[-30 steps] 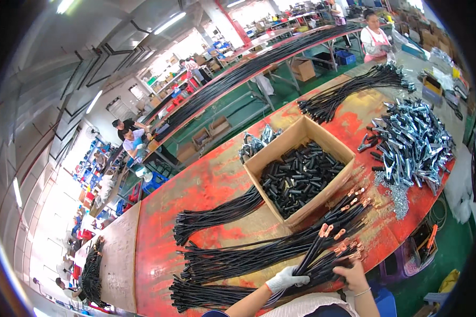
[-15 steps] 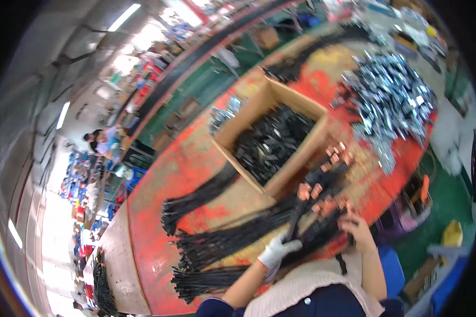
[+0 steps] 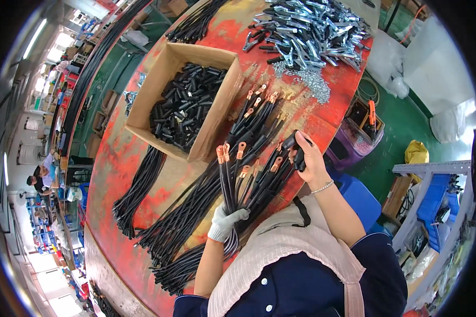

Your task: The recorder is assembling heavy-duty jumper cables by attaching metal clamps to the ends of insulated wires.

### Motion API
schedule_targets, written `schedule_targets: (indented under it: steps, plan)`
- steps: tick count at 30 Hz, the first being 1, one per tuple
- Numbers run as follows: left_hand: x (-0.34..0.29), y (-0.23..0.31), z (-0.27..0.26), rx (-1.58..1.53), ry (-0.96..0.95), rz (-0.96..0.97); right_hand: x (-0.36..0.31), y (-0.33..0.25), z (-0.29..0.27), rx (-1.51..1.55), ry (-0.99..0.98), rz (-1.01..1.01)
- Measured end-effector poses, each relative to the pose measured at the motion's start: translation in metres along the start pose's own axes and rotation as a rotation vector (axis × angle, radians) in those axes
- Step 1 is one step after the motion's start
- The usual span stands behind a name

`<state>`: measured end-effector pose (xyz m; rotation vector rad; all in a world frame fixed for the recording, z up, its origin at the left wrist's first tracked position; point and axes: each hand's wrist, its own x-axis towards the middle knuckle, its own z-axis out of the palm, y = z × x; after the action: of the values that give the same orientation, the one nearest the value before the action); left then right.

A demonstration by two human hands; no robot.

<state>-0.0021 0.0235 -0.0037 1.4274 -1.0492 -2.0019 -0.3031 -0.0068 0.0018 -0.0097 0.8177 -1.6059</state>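
Note:
In a white glove, my left hand (image 3: pixel 226 224) is closed round several black cables (image 3: pixel 228 185) with copper ring lugs (image 3: pixel 241 148) on their upper ends. My bare right hand (image 3: pixel 311 161) is to the right of these ends, its fingers bent round short black sleeves (image 3: pixel 300 157); how many it holds is partly hidden. Between the two hands lie more lugged cables (image 3: pixel 272 177), some with black sleeves below the lugs. Their long tails (image 3: pixel 182 224) fan out to the lower left across the table.
A cardboard box (image 3: pixel 143 119) of black sleeves stands on the red, worn table (image 3: pixel 108 179). Behind are piled metal clamps (image 3: pixel 314 31) and small metal parts (image 3: pixel 309 84). Another cable bundle (image 3: pixel 140 193) lies left. A purple bin (image 3: pixel 349 142) and blue stool (image 3: pixel 357 198) stand right.
The view has turned, so the table and box sit farther left. My right hand has risen off the cable ends and now shows black sleeves in its fingers. My left hand still grips cables.

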Motion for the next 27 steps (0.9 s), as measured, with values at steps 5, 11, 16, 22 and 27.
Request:
schedule_targets:
  steps: [5, 11, 16, 22, 27]
  plan:
    - [-0.001, 0.0, -0.006, -0.01, 0.008, 0.013, -0.008, -0.002, 0.014, -0.11, 0.001, -0.005]
    - [0.001, 0.002, -0.006, -0.024, 0.003, 0.012, 0.0, -0.003, 0.006, -0.293, -0.045, -0.036]
    - [0.002, 0.004, 0.0, 0.01, 0.027, 0.005, -0.019, -0.001, 0.02, -0.581, -0.186, -0.142]
    - [0.005, 0.005, 0.006, 0.05, 0.057, 0.003, -0.023, 0.007, -0.001, -0.508, -0.216, -0.178]
    - [0.005, 0.004, 0.003, 0.015, 0.033, -0.025, -0.031, -0.01, -0.008, -0.584, -0.239, -0.062]
